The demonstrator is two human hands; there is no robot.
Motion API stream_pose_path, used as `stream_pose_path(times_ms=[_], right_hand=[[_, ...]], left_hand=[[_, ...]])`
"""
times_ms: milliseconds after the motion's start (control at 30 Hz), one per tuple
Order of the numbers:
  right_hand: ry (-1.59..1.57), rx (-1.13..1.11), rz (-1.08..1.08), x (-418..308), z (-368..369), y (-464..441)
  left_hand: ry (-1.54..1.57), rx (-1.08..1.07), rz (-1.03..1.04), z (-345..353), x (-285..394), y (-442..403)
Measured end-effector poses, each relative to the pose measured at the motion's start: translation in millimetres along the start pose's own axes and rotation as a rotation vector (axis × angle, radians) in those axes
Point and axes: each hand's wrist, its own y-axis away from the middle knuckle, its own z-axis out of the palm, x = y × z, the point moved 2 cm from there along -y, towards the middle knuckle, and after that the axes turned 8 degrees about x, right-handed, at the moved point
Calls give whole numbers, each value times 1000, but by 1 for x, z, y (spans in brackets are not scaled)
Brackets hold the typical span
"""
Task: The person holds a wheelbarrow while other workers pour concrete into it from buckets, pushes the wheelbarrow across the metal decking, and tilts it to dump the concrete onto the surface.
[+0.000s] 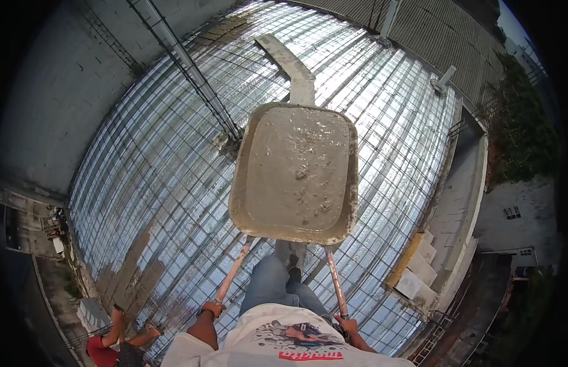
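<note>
A wheelbarrow (241,183) filled with wet grey concrete (296,165) stands out in front of my body. My left hand (214,308) is wrapped round the end of its left handle (230,278). Round the right handle (334,281) my right hand (346,323) is closed in the same way. Beneath and ahead of the wheelbarrow runs a narrow plank walkway (302,85), bending left farther off. The wheel is hidden under the tray.
Steel mesh (174,196) over shiny corrugated decking spreads on both sides. A rebar column (186,61) rises ahead to the left. Blocks (418,269) lie by the right edge, where the deck drops off. Another person (112,348) is at lower left, near wet concrete (128,275).
</note>
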Motion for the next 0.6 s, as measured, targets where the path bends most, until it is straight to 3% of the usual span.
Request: stream_pose_path(times_ms=[67,167,300,367,433,500,533,567,600], right_hand=[[-12,-37,1,-50,-14,-24],[49,-50,47,-136,-48,-37],[108,-34,93,-225,-79,-86],[201,19,84,-225,-73,-139],[157,-18,109,-280,-103,-172],[226,-6,41,-255,-103,-212],[232,29,-38,-278,-100,-267],[190,68,-240,-334,-129,-251],[310,-2,-310,-365,-154,-245]], left_hand=[[18,37,68,-26,37,-22],[111,-10,-130,-121,142,32],[26,-29,-89,-119,179,-76],[7,-32,-71,-132,211,-89],[107,-1,-129,-188,281,-63],[51,-28,-137,-214,310,-39],[61,-5,-109,-239,351,-58],[61,10,-130,-238,364,-74],[76,-40,-154,-240,377,-77]])
